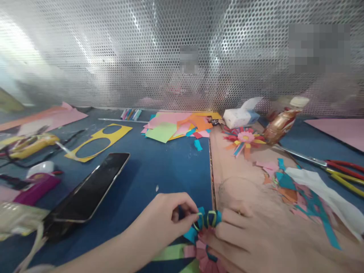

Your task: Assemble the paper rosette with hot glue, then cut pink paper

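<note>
At the front edge of the view lies a paper flower [202, 254] with pink folded petals, blue tabs and thin light-green loops. Between thumb and index finger, my left hand [173, 216] pinches a green paper strip [200, 222] at the flower's upper left. My right hand [241, 237] presses its bent fingers on the flower's right side, beside a second green loop [211, 218]. Part of the petals is hidden under those fingers. Wider green strips [170, 253] reach out from the flower's lower left.
Left: a phone [95, 189] propped up, a yellow cut-out sheet [96, 143], a yellow glue gun [35, 146]. Behind: coloured paper [170, 127], markers [131, 114], a tissue box [240, 116]. Right: a finished flower [245, 138], a tilted brown bottle [281, 125], scissors [327, 165], paper scraps [307, 197].
</note>
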The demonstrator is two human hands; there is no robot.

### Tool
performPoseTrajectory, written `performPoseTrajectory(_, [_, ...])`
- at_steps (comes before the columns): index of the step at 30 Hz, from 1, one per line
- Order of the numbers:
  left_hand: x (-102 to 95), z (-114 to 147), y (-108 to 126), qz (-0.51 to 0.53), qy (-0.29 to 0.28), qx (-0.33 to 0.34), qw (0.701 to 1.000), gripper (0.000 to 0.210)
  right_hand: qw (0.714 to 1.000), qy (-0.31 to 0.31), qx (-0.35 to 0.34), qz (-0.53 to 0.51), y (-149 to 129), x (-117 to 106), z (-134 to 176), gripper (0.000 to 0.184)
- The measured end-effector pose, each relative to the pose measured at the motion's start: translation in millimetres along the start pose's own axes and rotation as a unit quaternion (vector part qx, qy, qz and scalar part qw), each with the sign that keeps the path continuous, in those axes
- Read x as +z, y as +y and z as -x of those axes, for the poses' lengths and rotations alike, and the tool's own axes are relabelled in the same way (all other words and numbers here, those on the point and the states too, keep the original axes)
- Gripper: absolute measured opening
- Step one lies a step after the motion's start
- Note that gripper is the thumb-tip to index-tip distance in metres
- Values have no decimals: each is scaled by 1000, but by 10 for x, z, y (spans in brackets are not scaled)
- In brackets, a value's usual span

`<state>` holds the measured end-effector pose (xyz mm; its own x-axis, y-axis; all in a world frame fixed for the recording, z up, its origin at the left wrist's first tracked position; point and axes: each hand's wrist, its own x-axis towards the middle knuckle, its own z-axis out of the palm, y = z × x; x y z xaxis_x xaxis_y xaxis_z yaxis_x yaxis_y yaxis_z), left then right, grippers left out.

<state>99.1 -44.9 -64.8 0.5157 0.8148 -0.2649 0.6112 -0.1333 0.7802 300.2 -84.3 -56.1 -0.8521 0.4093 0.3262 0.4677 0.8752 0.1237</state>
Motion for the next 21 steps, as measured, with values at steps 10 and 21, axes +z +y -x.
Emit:
performPoseTrajectory(10, [19, 153, -108, -39, 42, 9, 998, 35, 936, 15, 338, -94, 108, 3, 164, 22])
performPoseTrajectory(21, [111, 176, -122, 288, 116, -4, 951, 39, 811, 196, 504, -224, -65, 76, 335, 23])
